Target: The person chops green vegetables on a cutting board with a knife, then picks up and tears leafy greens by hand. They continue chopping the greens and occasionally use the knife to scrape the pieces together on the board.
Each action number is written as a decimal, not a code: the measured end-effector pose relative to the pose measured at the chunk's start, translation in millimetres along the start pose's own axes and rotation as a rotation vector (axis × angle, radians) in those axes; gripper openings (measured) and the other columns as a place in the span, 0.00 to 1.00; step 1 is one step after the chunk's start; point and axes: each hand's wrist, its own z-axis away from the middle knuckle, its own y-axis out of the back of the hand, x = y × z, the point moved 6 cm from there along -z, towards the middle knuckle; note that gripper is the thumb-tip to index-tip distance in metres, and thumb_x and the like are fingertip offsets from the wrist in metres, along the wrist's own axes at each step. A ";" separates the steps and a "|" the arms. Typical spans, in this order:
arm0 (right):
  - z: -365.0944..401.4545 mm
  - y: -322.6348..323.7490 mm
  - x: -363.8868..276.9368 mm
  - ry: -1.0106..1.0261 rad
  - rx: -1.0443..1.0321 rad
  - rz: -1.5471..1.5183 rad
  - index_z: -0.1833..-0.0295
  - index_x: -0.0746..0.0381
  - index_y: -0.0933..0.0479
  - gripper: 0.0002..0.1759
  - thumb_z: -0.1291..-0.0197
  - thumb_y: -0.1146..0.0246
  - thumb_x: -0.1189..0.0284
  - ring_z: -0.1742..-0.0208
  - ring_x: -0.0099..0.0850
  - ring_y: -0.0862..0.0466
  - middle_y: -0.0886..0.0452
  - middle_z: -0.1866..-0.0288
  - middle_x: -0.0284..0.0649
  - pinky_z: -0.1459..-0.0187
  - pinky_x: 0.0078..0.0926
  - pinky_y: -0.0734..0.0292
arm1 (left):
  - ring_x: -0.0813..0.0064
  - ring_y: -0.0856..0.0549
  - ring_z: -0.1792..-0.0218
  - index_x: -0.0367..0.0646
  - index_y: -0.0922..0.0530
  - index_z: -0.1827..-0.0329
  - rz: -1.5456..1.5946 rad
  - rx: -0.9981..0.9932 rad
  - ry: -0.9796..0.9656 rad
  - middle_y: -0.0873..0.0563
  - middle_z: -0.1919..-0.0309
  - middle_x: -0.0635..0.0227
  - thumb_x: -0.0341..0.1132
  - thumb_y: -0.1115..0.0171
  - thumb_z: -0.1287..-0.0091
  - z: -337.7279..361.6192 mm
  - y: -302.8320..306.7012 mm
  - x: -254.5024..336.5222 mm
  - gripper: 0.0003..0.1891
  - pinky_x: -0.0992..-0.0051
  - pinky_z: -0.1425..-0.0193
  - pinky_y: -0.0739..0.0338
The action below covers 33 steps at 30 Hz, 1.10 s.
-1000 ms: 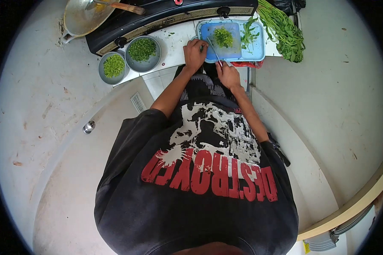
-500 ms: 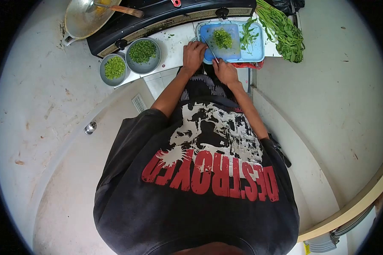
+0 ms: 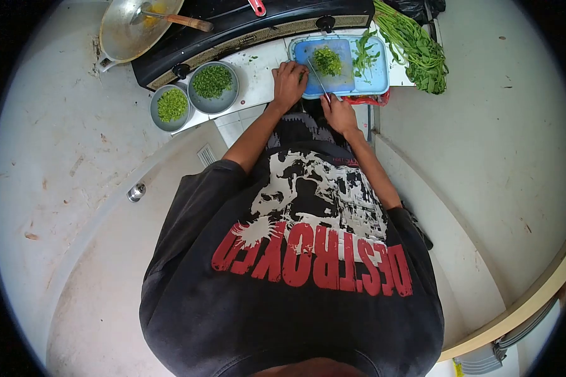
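My right hand is closed around the handle of a knife. Its blade points up and left over a blue cutting board, beside a small heap of chopped greens. The board lies in a light blue tray, where some loose leafy sprigs rest to the right. At the left edge of the board is my left hand, palm down, its fingers slightly apart with nothing seen in them.
Left of the tray stand two grey bowls, one with dark chopped leaves, the other with paler chopped pieces. Behind is a black stove and a wok with a wooden-handled utensil. A bunch of leafy greens lies right.
My right hand has drawn slightly right and toward me, and the knife blade sits nearer the chopped heap. My left hand's fingers look a little more spread. The whole view has shifted slightly.
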 end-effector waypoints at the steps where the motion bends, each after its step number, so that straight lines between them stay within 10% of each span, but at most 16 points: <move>1: 0.6 -0.6 -0.6 0.003 0.002 -0.006 0.52 0.69 0.20 0.28 0.24 0.47 0.51 0.62 0.64 0.14 0.16 0.68 0.65 0.54 0.60 0.19 | 0.63 0.20 0.51 0.52 0.11 0.58 0.023 -0.005 0.028 0.13 0.59 0.73 0.36 0.31 0.36 -0.3 -0.9 -1.3 0.06 0.59 0.47 0.33; 9: 0.1 -11.7 0.8 -0.002 -0.026 0.025 0.53 0.69 0.20 0.28 0.24 0.47 0.51 0.61 0.64 0.14 0.16 0.68 0.65 0.54 0.60 0.19 | 0.61 0.19 0.49 0.53 0.11 0.59 0.107 -0.020 0.221 0.12 0.60 0.74 0.36 0.30 0.40 -2.5 -5.2 -7.9 0.07 0.58 0.46 0.34; 21: -5.9 -14.9 1.7 0.001 0.024 0.054 0.54 0.67 0.20 0.28 0.24 0.48 0.50 0.62 0.64 0.14 0.15 0.68 0.64 0.56 0.61 0.18 | 0.67 0.18 0.54 0.53 0.10 0.59 -0.160 0.042 -0.156 0.11 0.60 0.76 0.36 0.31 0.34 4.3 8.3 6.2 0.04 0.61 0.49 0.34; 33: 2.8 -13.8 1.5 0.000 -0.014 0.045 0.53 0.68 0.20 0.28 0.24 0.47 0.51 0.62 0.64 0.14 0.15 0.68 0.65 0.56 0.61 0.18 | 0.66 0.18 0.56 0.51 0.10 0.60 -0.053 0.061 -0.105 0.12 0.62 0.75 0.35 0.29 0.36 2.3 11.6 5.2 0.04 0.62 0.51 0.31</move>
